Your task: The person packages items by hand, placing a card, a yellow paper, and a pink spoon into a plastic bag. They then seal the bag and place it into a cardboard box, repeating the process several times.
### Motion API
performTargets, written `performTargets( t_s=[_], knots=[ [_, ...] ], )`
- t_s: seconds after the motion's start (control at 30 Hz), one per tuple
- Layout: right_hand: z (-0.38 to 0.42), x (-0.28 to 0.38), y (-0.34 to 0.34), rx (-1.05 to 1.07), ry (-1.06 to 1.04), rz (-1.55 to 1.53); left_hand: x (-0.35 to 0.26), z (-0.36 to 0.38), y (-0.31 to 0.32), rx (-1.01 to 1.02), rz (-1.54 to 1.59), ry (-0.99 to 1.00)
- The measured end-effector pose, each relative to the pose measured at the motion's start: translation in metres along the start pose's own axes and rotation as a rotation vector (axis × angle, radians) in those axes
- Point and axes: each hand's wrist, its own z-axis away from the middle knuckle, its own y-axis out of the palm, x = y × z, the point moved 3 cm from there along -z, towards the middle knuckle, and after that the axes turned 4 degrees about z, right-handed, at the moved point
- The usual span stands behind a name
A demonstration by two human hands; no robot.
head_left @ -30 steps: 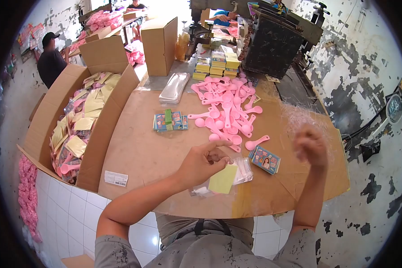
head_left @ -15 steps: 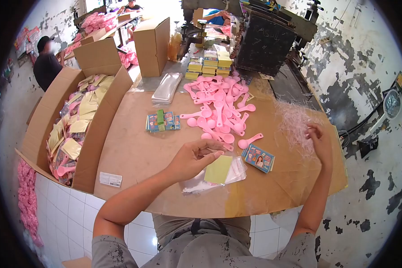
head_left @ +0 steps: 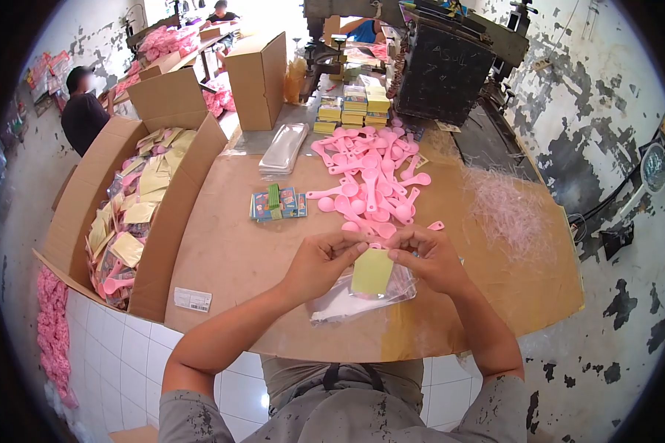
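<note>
My left hand (head_left: 324, 264) and my right hand (head_left: 432, 258) meet over the near middle of the table. Fingers of both pinch the top corners of a clear plastic bag holding a pale yellow card (head_left: 372, 272). A bit of pink shows at its upper edge between the fingertips. Beneath it lie more clear plastic bags (head_left: 332, 308). Just beyond my hands spreads a pile of pink measuring spoons (head_left: 371, 184). Left of the pile sits a bundle of picture cards (head_left: 278, 203) with a green band. My right hand mostly hides another card stack.
At left stands an open carton (head_left: 199, 159) filled with packed bags. A stack of clear bags (head_left: 283, 148), several card stacks (head_left: 353, 103) and a dark metal box (head_left: 443, 63) are at the back. Plastic shreds (head_left: 506, 210) lie right. A person (head_left: 85, 114) stands far left.
My right hand has come in from the plastic shreds at right to join my left at the bag's top. The yellow card in its bag is lifted slightly. The view has shifted a little.
</note>
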Motion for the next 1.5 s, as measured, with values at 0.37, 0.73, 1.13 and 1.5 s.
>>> performTargets(
  t_s=[0.37,0.73,1.13,1.5],
  knots=[
    [0.005,-0.008,-0.004,-0.065,-0.010,-0.139,0.001,0.000,-0.004,-0.003,-0.190,0.140],
    [0.007,-0.006,-0.015,0.027,-0.135,-0.011,0.009,-0.005,-0.012,0.103,-0.158,0.212],
    [0.005,-0.020,-0.013,-0.039,-0.119,0.009,0.019,-0.007,-0.007,0.088,-0.061,-0.020],
    [0.010,-0.017,-0.012,0.074,-0.037,0.117,0.006,-0.008,0.000,-0.030,0.107,0.059]
  ],
)
